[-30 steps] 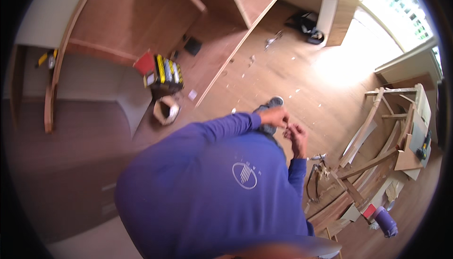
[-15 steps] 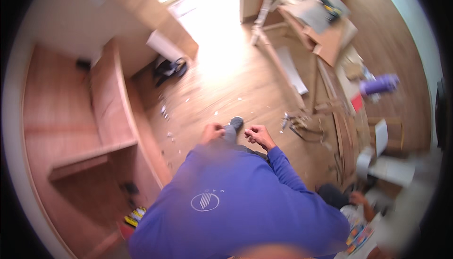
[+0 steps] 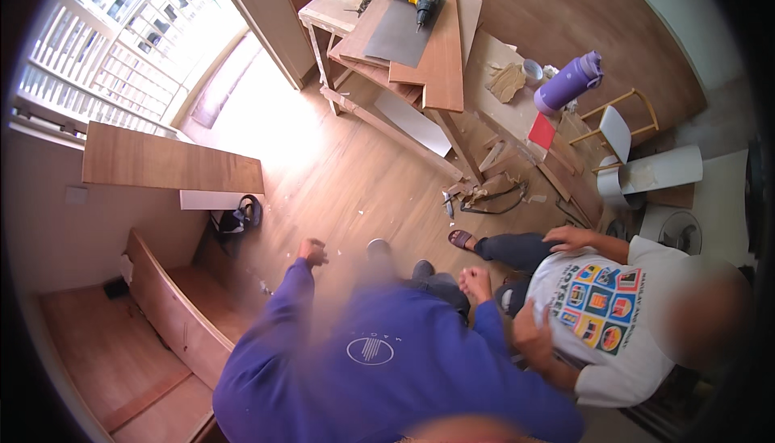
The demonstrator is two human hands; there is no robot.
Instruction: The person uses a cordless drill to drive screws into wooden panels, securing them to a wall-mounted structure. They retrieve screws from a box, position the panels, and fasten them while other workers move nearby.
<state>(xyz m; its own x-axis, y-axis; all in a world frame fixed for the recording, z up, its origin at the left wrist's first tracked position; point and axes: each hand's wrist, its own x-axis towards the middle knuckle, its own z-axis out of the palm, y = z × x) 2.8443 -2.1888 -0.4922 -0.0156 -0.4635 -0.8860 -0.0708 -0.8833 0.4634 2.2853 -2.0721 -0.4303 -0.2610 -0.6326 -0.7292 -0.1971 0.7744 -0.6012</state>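
Note:
My left hand (image 3: pixel 312 252) hangs over the wooden floor at the end of my blue sleeve, its fingers loosely bent and apart, with nothing seen in it. Nearer my body and to the right, my right hand (image 3: pixel 476 283) is closed, the fingers curled in. No object shows in it. Close beside my right forearm is a co-worker's hand (image 3: pixel 530 335); whether it touches my sleeve I cannot tell. That person's other hand (image 3: pixel 569 239) rests on a dark trouser leg.
A workbench (image 3: pixel 517 120) at the far right carries boards, a cordless drill (image 3: pixel 423 9) and a purple bottle (image 3: pixel 569 82). At left stand an open wooden cabinet (image 3: pixel 173 310) and a long plank (image 3: pixel 169 160). Scraps and a coiled cable (image 3: pixel 496 198) lie on the floor. The co-worker (image 3: pixel 601 306) is on my right.
My view has swung to the right, bringing the co-worker fully into sight. My hands, earlier close together in front of me, are now farther apart.

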